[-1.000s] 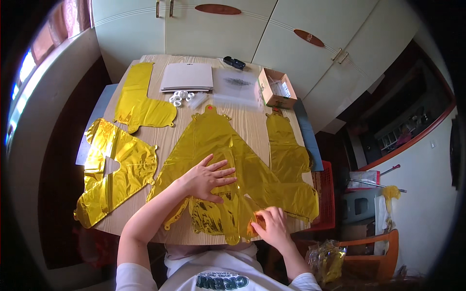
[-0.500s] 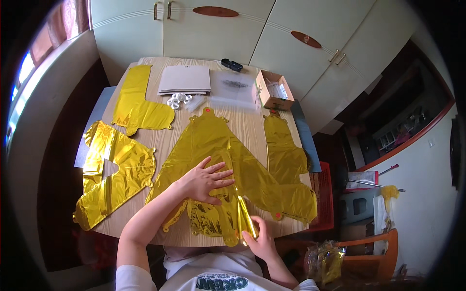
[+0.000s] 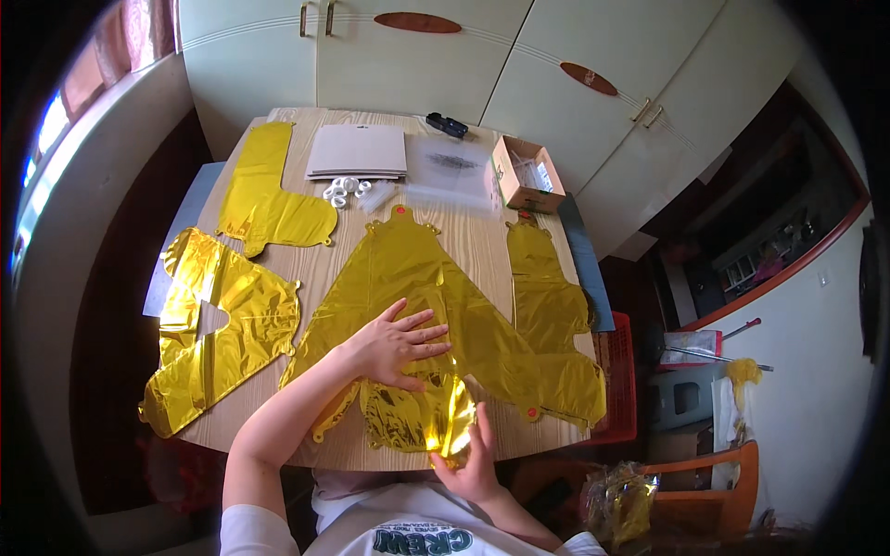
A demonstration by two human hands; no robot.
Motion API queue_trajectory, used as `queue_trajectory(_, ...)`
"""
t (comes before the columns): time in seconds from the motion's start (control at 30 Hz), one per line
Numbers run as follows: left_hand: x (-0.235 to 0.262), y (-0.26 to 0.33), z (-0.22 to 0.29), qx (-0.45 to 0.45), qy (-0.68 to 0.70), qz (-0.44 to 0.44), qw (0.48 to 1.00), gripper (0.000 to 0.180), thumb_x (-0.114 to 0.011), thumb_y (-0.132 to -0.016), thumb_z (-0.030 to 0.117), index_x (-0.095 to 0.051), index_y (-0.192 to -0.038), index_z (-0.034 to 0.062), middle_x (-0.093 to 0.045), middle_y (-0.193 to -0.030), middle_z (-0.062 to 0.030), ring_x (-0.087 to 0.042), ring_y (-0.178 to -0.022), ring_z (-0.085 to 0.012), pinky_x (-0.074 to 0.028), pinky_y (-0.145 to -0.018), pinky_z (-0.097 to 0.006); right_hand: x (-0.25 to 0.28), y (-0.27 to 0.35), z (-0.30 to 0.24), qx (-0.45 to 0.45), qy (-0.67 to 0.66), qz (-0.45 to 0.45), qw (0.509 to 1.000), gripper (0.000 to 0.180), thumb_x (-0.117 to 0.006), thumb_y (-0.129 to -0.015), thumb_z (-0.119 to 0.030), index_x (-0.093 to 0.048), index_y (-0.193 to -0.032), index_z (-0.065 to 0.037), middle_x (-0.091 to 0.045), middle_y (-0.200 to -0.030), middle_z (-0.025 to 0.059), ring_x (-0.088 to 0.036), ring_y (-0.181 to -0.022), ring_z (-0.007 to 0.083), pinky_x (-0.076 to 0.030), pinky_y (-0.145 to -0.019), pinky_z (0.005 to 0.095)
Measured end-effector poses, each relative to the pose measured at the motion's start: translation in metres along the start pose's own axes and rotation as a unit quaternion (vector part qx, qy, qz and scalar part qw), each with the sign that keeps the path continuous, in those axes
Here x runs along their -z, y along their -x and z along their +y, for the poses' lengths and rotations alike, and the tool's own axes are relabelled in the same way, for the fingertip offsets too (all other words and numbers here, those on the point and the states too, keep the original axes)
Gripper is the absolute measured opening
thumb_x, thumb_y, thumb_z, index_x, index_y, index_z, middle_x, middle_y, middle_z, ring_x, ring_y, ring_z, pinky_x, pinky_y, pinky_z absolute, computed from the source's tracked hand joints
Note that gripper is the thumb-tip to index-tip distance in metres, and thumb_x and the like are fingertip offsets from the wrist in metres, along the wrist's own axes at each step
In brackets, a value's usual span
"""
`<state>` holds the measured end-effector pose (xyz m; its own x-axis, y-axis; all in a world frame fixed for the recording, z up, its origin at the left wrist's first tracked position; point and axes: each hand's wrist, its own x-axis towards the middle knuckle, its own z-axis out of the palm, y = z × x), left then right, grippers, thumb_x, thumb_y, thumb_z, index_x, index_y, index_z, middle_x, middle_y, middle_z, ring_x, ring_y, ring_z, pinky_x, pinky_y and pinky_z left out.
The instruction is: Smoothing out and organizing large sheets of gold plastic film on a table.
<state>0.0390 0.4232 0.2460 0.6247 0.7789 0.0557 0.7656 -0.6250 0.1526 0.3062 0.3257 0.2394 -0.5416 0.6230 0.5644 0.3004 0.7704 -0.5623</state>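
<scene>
A large flat gold foil balloon, roughly A-shaped, lies in the middle of the table. My left hand presses flat on its lower part with fingers spread. At the near edge my right hand grips a crumpled, shiny end of the foil between thumb and fingers. Some of those fingertips are hidden by the foil. Uninflated gold foil balloons also lie around it: an L-shaped one at the far left, one with a rounded gap at the left, and another at the right, partly meeting the middle one.
Grey card sheets, white ribbon rolls, a clear plastic sheet, a black object and a cardboard box sit along the table's far side. A wooden chair with a plastic packet stands at the near right.
My right hand has moved left along the near edge, folding the foil's end inward over the lower part. My left hand stays pressed in place. The view has shifted slightly.
</scene>
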Motion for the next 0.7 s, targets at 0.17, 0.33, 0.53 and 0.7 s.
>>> queue_trajectory(0.17, -0.001, 0.000, 0.000, -0.002, -0.003, 0.004, 1.000, 0.082, -0.045, -0.084, 0.073, -0.031, -0.152, 0.0290, -0.028, -0.159, -0.0012, -0.020, -0.148, -0.0278, -0.008, -0.118, -0.057, 0.009, -0.002, 0.003, -0.051, -0.177, -0.095, 0.978, 0.073, -0.069, -0.084, -0.009, -0.032, -0.146, -0.002, -0.031, -0.151, 0.0278, -0.042, -0.134, 0.0402, -0.037, -0.109, 0.0440)
queue_trajectory(0.33, -0.003, 0.001, 0.000, 0.000, -0.003, 0.006, 1.000, 0.081, -0.045, -0.085, 0.073, -0.031, -0.152, 0.0291, -0.028, -0.159, -0.0014, -0.020, -0.148, -0.0277, -0.008, -0.118, -0.058, 0.019, -0.023, 0.018, -0.102, 0.017, -0.079, 0.992, 0.048, -0.060, -0.089, -0.012, -0.051, -0.135, -0.002, -0.051, -0.138, 0.0194, -0.047, -0.130, 0.0368, -0.038, -0.107, 0.0457)
queue_trajectory(0.53, -0.004, 0.000, -0.001, -0.005, -0.006, 0.014, 1.000, 0.081, -0.043, -0.085, 0.073, -0.032, -0.152, 0.0290, -0.029, -0.158, -0.0014, -0.021, -0.148, -0.0276, -0.008, -0.118, -0.058, 0.016, -0.022, 0.032, -0.055, 0.167, -0.235, 0.956, 0.055, -0.057, -0.092, -0.026, -0.045, -0.141, -0.003, -0.043, -0.147, 0.0155, -0.038, -0.139, 0.0307, -0.025, -0.114, 0.0506)
queue_trajectory(0.7, -0.009, 0.000, -0.004, -0.007, -0.003, 0.014, 1.000, 0.081, -0.040, -0.086, 0.075, -0.033, -0.151, 0.0281, -0.029, -0.158, -0.0014, -0.021, -0.147, -0.0277, -0.008, -0.118, -0.058, 0.015, -0.023, 0.034, -0.017, 0.174, -0.251, 0.952, 0.060, -0.060, -0.092, -0.032, -0.044, -0.142, -0.004, -0.041, -0.149, 0.0151, -0.035, -0.141, 0.0306, -0.024, -0.115, 0.0508)
